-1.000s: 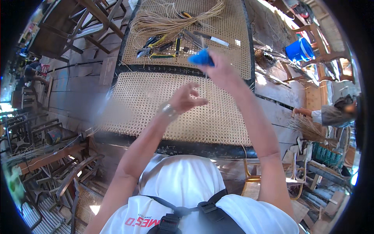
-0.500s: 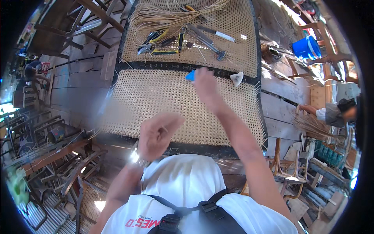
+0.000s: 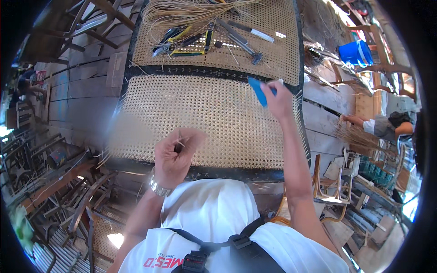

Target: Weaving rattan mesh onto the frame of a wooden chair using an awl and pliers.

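A woven cane panel (image 3: pixel 218 113) in a dark frame lies before me, with loose cane ends along its right edge. Over its right side, my right hand (image 3: pixel 278 98) grips a flat blue piece (image 3: pixel 258 92), plastic-looking with a pointed end. A sliver of the white wedge-shaped piece (image 3: pixel 280 82) shows behind that hand. Above the near left part of the panel, my left hand (image 3: pixel 175 152) is closed, with curled fingers around short, thin, pale strips (image 3: pixel 180 139). Its fingertips are slightly blurred.
Beyond the dark crossbar, a second cane panel (image 3: pixel 273 50) carries a bundle of cane strands (image 3: pixel 182 13), pliers (image 3: pixel 186 53), a hammer (image 3: pixel 241 42) and a white-and-dark blade tool (image 3: pixel 251 31). A blue bucket (image 3: pixel 355 53) stands right. Another person's arm (image 3: pixel 357 120) reaches in there. Chair frames (image 3: pixel 86 195) crowd the left.
My right hand has moved right and slightly nearer with the blue piece, now covering most of the white wedge. My left hand has shifted slightly left, still closed. The view has shifted slightly.
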`<state>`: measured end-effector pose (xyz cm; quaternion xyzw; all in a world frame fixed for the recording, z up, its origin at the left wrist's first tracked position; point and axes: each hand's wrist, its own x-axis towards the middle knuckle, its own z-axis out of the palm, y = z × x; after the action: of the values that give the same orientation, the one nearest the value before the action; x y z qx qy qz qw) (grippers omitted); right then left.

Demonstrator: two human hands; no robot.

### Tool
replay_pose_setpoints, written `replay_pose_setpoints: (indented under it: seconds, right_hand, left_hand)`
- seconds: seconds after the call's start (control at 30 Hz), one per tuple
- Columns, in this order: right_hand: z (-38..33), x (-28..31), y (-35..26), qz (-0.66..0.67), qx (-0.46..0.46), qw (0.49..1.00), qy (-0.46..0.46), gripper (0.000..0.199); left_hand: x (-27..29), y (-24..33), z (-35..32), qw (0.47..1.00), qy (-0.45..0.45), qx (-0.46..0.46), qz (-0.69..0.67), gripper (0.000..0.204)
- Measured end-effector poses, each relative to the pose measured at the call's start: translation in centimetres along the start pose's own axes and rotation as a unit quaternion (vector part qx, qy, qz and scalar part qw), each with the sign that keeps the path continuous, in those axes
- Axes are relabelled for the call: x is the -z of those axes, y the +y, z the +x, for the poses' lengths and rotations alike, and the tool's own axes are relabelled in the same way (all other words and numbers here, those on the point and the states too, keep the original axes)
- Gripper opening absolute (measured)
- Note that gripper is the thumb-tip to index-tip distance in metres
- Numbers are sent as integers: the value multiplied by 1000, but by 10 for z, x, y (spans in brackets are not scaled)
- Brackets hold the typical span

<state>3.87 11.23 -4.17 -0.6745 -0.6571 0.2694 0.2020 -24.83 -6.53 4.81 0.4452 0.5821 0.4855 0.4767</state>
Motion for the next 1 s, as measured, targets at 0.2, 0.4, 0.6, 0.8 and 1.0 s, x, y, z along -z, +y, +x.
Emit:
replay_pose_setpoints:
  seconds: [0.2, 0.4, 0.6, 0.8, 1.0]
  right_hand:
    - [86, -5, 9, 92, 42, 994, -31, 62]
    - [21, -11, 57, -344, 83, 930, -102, 68]
    - [47, -17, 136, -355, 300, 883, 64, 34]
    - [-23, -1, 49, 369, -76, 923, -74, 44]
    - [-44, -11, 19, 315, 38, 921, -224, 33]
  left_hand:
    - [3, 11, 47, 997, -25, -37, 71, 8]
    - [9, -16, 116, 984, -5, -100, 149, 8]
    - [-30, 9, 178, 965, -81, -153, 199, 11]
    - [-53, 57, 164, 940, -230, -190, 165, 12]
    - [-73, 70, 152, 887, -361, -259, 127, 7]
